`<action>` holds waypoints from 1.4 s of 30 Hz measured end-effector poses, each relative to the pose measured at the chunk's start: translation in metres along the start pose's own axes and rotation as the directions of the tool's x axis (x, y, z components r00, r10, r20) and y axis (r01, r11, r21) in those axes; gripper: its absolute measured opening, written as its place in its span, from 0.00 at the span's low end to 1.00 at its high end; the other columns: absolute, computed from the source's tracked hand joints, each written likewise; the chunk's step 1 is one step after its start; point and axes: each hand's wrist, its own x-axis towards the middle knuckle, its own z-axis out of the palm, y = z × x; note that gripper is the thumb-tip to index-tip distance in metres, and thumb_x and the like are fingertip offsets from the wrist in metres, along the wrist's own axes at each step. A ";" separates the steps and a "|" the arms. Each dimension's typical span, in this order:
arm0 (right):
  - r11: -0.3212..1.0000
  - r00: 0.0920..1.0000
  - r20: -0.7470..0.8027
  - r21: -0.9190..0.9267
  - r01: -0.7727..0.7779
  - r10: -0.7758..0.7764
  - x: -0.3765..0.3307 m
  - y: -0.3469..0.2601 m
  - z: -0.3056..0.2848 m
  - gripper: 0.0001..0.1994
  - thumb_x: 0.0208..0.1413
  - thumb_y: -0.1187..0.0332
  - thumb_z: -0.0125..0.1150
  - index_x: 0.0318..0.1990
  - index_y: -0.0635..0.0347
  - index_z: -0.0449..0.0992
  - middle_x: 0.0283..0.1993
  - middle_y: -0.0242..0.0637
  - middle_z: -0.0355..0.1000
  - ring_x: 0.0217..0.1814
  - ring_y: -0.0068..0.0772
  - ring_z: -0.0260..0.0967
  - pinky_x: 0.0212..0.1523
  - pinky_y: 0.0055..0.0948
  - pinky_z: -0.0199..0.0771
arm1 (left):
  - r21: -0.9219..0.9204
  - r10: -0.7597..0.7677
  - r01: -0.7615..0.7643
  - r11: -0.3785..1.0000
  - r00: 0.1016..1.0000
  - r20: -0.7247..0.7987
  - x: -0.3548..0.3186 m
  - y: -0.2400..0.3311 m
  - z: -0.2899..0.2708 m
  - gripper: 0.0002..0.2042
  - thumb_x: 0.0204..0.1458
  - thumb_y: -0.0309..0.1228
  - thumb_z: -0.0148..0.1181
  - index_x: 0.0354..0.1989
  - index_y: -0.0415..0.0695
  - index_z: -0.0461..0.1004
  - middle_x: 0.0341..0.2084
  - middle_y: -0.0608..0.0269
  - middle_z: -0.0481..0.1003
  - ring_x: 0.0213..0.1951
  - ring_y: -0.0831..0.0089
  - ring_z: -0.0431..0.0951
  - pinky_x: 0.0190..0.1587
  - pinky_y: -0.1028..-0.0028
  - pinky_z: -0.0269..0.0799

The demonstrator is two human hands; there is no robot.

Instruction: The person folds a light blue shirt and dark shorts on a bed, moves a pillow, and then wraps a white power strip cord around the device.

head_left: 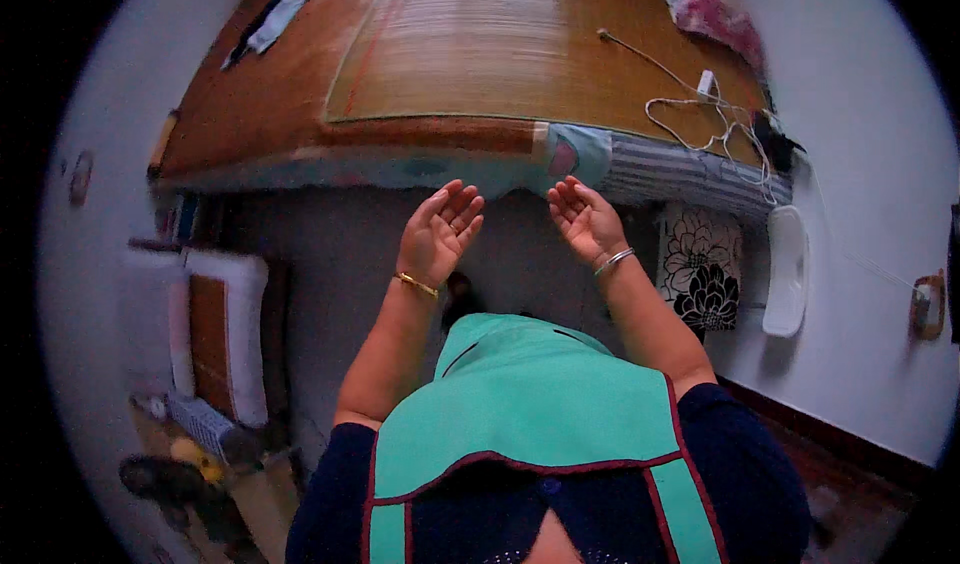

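Note:
Both my hands are raised in front of me, palms turned up and holding nothing. My left hand [441, 232] has its fingers slightly curled and apart, with a gold bracelet [416, 284] at the wrist. Level with it on the other side is my right hand [585, 219], fingers loosely bent, a silver bangle [614, 261] below it. Beyond the fingertips runs the near edge of a bed, where a patterned sheet [430, 169] hangs down. A green apron [530, 394] with dark red trim covers my front.
A woven mat [450, 74] lies on the bed. A white cable [690, 144] with a power strip [706, 85] tangles at its right. A flower-patterned box [700, 264] and a white plastic tub [786, 272] stand near the right wall. A white-framed chair-like piece [245, 334] is at left.

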 end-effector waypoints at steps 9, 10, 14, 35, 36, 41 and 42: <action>0.984 0.947 -0.286 0.052 0.169 -0.148 0.180 -0.004 -0.026 0.08 0.53 0.68 0.48 0.39 0.58 0.67 0.37 0.34 0.68 0.42 0.33 0.65 0.43 0.31 0.65 | 0.049 -0.257 0.273 0.961 0.942 -0.216 0.244 0.048 -0.060 0.13 0.49 0.34 0.49 0.42 0.41 0.64 0.41 0.57 0.67 0.44 0.65 0.69 0.44 0.67 0.69; 0.984 0.932 -0.335 0.058 0.166 -0.137 0.201 -0.003 -0.031 0.09 0.52 0.68 0.48 0.40 0.59 0.66 0.37 0.35 0.67 0.42 0.33 0.65 0.43 0.31 0.64 | 0.043 -0.258 0.277 0.960 0.932 -0.254 0.266 0.053 -0.070 0.13 0.49 0.34 0.49 0.41 0.41 0.64 0.41 0.57 0.67 0.43 0.64 0.69 0.44 0.67 0.68; 0.987 0.867 -0.477 -0.011 0.160 -0.146 0.271 0.002 -0.053 0.15 0.52 0.67 0.48 0.48 0.61 0.62 0.44 0.37 0.64 0.48 0.34 0.62 0.49 0.33 0.61 | -0.046 -0.284 0.299 0.953 0.834 -0.472 0.345 0.055 -0.133 0.12 0.47 0.33 0.51 0.39 0.42 0.63 0.38 0.58 0.67 0.41 0.65 0.69 0.43 0.66 0.68; -0.325 0.778 0.025 -0.917 -0.233 -0.628 0.501 -0.077 -0.073 0.19 0.45 0.66 0.53 0.46 0.63 0.65 0.47 0.43 0.64 0.48 0.37 0.61 0.46 0.32 0.62 | 0.545 0.296 -0.197 0.815 0.950 -0.098 0.401 0.153 0.004 0.09 0.49 0.31 0.54 0.32 0.38 0.72 0.31 0.68 0.72 0.34 0.81 0.70 0.35 0.78 0.68; -0.346 0.786 0.031 -0.908 -0.236 -0.618 0.511 -0.082 -0.070 0.20 0.45 0.66 0.53 0.46 0.63 0.65 0.47 0.43 0.64 0.48 0.37 0.61 0.47 0.32 0.62 | 0.562 0.335 -0.262 0.784 0.942 -0.028 0.402 0.159 0.014 0.09 0.50 0.31 0.53 0.33 0.38 0.72 0.32 0.69 0.72 0.34 0.81 0.70 0.37 0.78 0.68; -0.395 0.814 0.012 -0.879 -0.268 -0.581 0.550 -0.092 -0.054 0.21 0.44 0.65 0.54 0.47 0.63 0.65 0.48 0.45 0.63 0.50 0.38 0.60 0.48 0.33 0.61 | 0.573 0.332 -0.394 0.719 0.918 0.216 0.394 0.197 0.051 0.09 0.50 0.30 0.52 0.37 0.38 0.71 0.33 0.67 0.72 0.37 0.79 0.70 0.41 0.77 0.66; -0.400 0.819 0.013 -0.877 -0.266 -0.574 0.554 -0.093 -0.053 0.21 0.44 0.65 0.54 0.47 0.63 0.65 0.48 0.45 0.63 0.50 0.38 0.60 0.48 0.33 0.61 | 0.598 0.315 -0.396 0.697 0.918 0.240 0.388 0.205 0.058 0.09 0.50 0.30 0.52 0.37 0.38 0.70 0.34 0.67 0.72 0.38 0.78 0.69 0.42 0.76 0.65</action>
